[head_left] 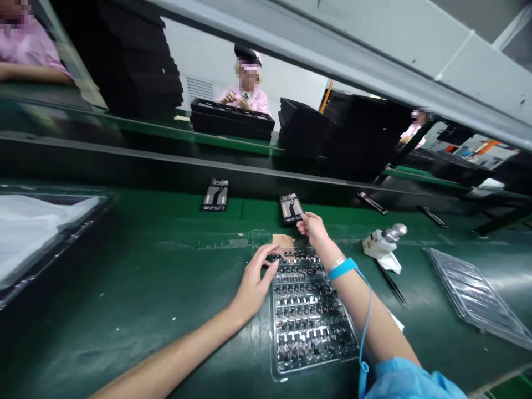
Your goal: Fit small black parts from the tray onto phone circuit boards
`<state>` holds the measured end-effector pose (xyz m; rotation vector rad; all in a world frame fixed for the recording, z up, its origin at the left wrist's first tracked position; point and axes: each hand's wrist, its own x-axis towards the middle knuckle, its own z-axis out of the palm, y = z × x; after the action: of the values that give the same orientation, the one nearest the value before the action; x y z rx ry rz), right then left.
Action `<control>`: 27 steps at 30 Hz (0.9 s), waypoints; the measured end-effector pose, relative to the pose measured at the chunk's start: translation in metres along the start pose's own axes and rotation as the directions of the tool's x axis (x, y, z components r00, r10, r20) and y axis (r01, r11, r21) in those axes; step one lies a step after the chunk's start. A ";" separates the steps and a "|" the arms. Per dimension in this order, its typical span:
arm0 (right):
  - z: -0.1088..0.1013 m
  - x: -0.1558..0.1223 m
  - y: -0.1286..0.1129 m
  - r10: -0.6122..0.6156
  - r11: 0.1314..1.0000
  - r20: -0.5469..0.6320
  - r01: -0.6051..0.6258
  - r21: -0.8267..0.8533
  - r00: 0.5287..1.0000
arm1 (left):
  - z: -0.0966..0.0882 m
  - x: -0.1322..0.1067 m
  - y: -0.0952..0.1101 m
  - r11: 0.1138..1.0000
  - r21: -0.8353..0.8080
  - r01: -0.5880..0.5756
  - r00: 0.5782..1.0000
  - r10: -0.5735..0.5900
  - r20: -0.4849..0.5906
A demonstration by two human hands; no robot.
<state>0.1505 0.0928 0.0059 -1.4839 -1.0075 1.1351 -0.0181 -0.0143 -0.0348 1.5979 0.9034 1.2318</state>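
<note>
My right hand (312, 228) is closed on the lower right corner of an open phone body (291, 208), whose grey and black inside faces up. A blue wrist strap with a coiled cord circles that wrist. My left hand (254, 280) has thumb and fingers apart, at the upper left corner of a clear plastic tray (274, 354). Rows of small dark parts (297, 310) fill this tray, and my right forearm covers part of its right side. Just beyond the tray's far edge lies a tan patch (283, 240).
Another phone body (215, 195) lies at the back left. On the right are a pump bottle (378, 244), black tweezers (391, 282) and a clear tray (477, 293). A wrapped black tray (45, 238) stands left. Co-workers sit beyond stacked black trays (303, 127).
</note>
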 end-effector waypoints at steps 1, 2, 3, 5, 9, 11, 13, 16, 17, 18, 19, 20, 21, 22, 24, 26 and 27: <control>0.001 0.008 -0.001 0.005 0.999 -0.019 -0.006 -0.040 1.000 | 0.000 -0.001 -0.001 1.000 0.018 -0.017 1.000 0.017 0.011; 0.000 0.014 -0.001 0.005 0.996 -0.035 -0.008 -0.088 0.999 | 0.000 -0.001 -0.001 0.999 0.029 -0.030 0.999 0.030 0.019; -0.003 0.015 -0.002 -0.003 0.991 -0.047 -0.003 -0.137 0.999 | 0.000 -0.001 -0.001 0.998 0.039 -0.040 0.999 0.039 0.026; -0.013 0.010 -0.004 -0.035 0.972 -0.044 0.024 -0.234 0.998 | 0.000 -0.001 -0.001 0.997 0.060 -0.055 0.998 0.052 0.039; -0.046 -0.031 0.002 -0.049 0.893 0.089 0.084 -0.442 0.995 | 0.001 -0.001 0.000 0.993 0.088 -0.078 0.995 0.072 0.069; -0.062 -0.057 0.008 -0.005 0.836 0.166 0.095 -0.540 0.986 | 0.001 -0.001 0.002 0.991 0.097 -0.089 0.993 0.081 0.083; -0.072 -0.078 0.015 0.041 0.779 0.209 0.100 -0.619 0.977 | 0.001 -0.002 0.004 0.989 0.104 -0.101 0.991 0.091 0.093; -0.075 -0.095 0.024 0.067 0.707 0.222 0.110 -0.698 0.973 | 0.001 -0.003 0.007 0.989 0.108 -0.106 0.990 0.095 0.102; -0.073 -0.096 0.026 0.067 0.686 0.218 0.114 -0.718 0.974 | 0.001 -0.003 0.007 0.989 0.109 -0.103 0.991 0.092 0.102; -0.071 -0.096 0.028 0.067 0.667 0.213 0.115 -0.736 0.975 | 0.001 -0.003 0.007 0.989 0.110 -0.098 0.991 0.087 0.102; -0.068 -0.095 0.029 0.067 0.649 0.208 0.115 -0.752 0.976 | 0.001 -0.003 0.007 0.989 0.110 -0.095 0.991 0.084 0.101; -0.066 -0.094 0.029 0.067 0.634 0.203 0.116 -0.765 0.977 | 0.001 -0.003 0.006 0.990 0.110 -0.092 0.992 0.081 0.100; -0.064 -0.092 0.028 0.065 0.622 0.199 0.116 -0.774 0.978 | 0.000 -0.003 0.006 0.990 0.109 -0.092 0.992 0.081 0.101; -0.062 -0.092 0.027 0.062 0.616 0.197 0.117 -0.779 0.979 | 0.000 -0.003 0.006 0.990 0.108 -0.090 0.992 0.078 0.102; -0.059 -0.094 0.024 0.050 0.617 0.197 0.125 -0.777 0.979 | 0.000 -0.003 0.007 0.991 0.115 -0.071 0.993 0.060 0.098; -0.056 -0.102 0.019 0.037 0.642 0.215 0.141 -0.753 0.976 | 0.000 -0.004 0.010 0.994 0.112 -0.003 0.995 -0.007 0.095; -0.053 -0.107 0.016 0.037 0.662 0.233 0.151 -0.735 0.972 | 0.001 -0.005 0.012 0.995 0.083 0.049 0.992 -0.058 0.108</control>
<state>0.1793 -0.0242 0.0125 -1.9604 -1.8339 0.8769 -0.0176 -0.0227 -0.0251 1.6776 0.9292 1.0708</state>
